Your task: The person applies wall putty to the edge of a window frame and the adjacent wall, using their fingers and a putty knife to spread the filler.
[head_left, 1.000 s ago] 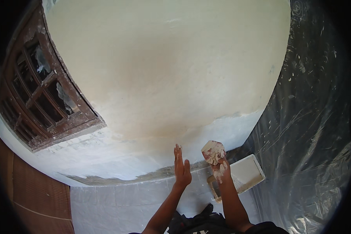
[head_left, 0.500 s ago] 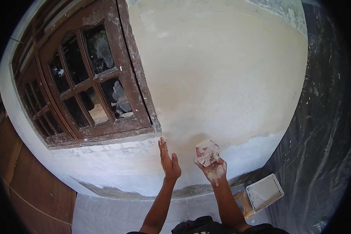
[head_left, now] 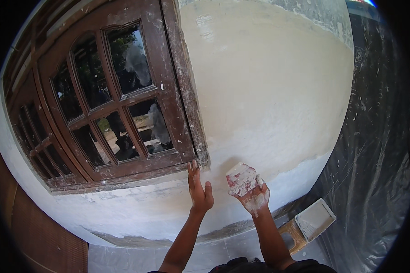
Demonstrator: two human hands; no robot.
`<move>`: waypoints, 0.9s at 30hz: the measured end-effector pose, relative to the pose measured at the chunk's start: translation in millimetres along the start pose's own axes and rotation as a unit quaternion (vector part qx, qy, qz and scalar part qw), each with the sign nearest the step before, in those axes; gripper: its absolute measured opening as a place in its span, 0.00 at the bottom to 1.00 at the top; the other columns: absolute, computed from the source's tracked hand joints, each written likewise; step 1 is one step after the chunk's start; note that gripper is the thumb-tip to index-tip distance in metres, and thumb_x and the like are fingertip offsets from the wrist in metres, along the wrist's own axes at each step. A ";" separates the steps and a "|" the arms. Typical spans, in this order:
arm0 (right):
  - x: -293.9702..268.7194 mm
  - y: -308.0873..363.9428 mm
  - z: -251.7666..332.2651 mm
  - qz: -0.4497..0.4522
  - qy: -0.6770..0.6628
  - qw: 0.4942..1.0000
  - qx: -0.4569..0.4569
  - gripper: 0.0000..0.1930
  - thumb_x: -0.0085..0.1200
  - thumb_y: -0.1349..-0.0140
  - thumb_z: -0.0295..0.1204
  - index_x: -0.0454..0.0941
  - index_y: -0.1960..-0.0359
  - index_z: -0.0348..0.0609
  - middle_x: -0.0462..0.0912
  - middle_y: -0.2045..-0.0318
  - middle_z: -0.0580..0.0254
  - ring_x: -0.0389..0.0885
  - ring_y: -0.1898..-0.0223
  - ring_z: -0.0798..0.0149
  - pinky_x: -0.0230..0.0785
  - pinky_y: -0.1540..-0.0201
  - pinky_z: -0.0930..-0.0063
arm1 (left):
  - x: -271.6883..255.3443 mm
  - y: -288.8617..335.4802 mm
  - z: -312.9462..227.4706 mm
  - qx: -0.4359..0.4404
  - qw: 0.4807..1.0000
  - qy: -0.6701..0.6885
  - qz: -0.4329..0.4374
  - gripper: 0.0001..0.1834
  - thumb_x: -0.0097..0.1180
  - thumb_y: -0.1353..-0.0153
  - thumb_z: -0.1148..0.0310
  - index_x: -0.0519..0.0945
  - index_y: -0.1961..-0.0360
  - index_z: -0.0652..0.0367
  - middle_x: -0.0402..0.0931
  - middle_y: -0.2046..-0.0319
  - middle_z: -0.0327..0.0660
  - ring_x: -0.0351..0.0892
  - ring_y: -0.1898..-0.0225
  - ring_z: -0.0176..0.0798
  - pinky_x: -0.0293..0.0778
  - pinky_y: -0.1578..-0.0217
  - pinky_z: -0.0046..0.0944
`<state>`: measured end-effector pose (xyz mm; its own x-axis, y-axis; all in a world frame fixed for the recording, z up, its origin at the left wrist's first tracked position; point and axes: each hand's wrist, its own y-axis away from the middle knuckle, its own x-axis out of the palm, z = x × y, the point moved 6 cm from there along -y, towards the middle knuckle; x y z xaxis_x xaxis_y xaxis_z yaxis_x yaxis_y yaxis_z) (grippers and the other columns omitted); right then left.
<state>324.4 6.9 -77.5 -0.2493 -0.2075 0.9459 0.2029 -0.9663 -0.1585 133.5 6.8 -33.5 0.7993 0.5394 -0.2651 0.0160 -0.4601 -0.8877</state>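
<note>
My right hand (head_left: pixel 257 200) is closed around a putty scraper (head_left: pixel 241 180), a broad, reddish tool caked with white filler. The blade end points up toward the wall (head_left: pixel 269 95); whether it touches the surface I cannot tell. White paste also smears that hand and its wrist. My left hand (head_left: pixel 200 192) is held up with fingers stretched, empty, by the lower right corner of the brown wooden window frame (head_left: pixel 187 152). Its fingertips overlap that corner in the picture, and contact cannot be made out. Cream filler coats the upper wall, with a whiter band below.
At the lower right, a rectangular tray (head_left: pixel 334 213) of whitish paste rests on a tan woven-look stool (head_left: pixel 298 237). Dark plastic sheeting (head_left: pixel 369 150) hangs along the right. Grey floor tiles (head_left: pixel 123 259) run below the wall; a brown woven panel (head_left: pixel 50 227) stands at left.
The view has shifted, so the window appears larger and farther right. My left hand now appears closer to the frame's corner. The scraper stays in my right hand, tilted slightly more to the left.
</note>
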 end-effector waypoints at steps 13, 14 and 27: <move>144.2 -22.1 52.7 0.334 0.747 0.469 -0.334 0.34 0.58 0.43 0.42 0.69 0.34 0.44 0.66 0.32 0.49 0.66 0.35 0.44 0.58 0.35 0.51 | 24.4 -36.3 20.9 0.091 0.995 -0.026 -0.025 0.30 0.46 0.37 0.72 0.59 0.34 0.68 0.58 0.32 0.69 0.49 0.29 0.76 0.50 0.32 0.66; 149.7 -24.6 47.8 0.359 0.805 0.335 -0.334 0.34 0.60 0.44 0.40 0.69 0.34 0.47 0.65 0.31 0.53 0.65 0.35 0.46 0.59 0.36 0.50 | 27.7 -38.3 22.3 0.097 0.994 -0.031 -0.029 0.30 0.46 0.37 0.72 0.59 0.34 0.67 0.59 0.33 0.69 0.51 0.30 0.76 0.51 0.33 0.67; 146.7 -87.7 41.6 0.542 0.765 -0.084 -0.339 0.40 0.65 0.48 0.43 0.67 0.32 0.50 0.63 0.29 0.70 0.55 0.29 0.65 0.60 0.33 0.50 | 40.0 -23.4 35.8 0.147 0.971 -0.146 -0.118 0.31 0.47 0.38 0.63 0.61 0.35 0.64 0.66 0.35 0.64 0.61 0.32 0.70 0.55 0.33 0.64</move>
<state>309.4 67.5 86.9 -0.1622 0.7092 -0.6860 0.9818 0.0467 -0.1839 143.6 64.4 -36.8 0.5898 0.8016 -0.0980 -0.0283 -0.1007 -0.9945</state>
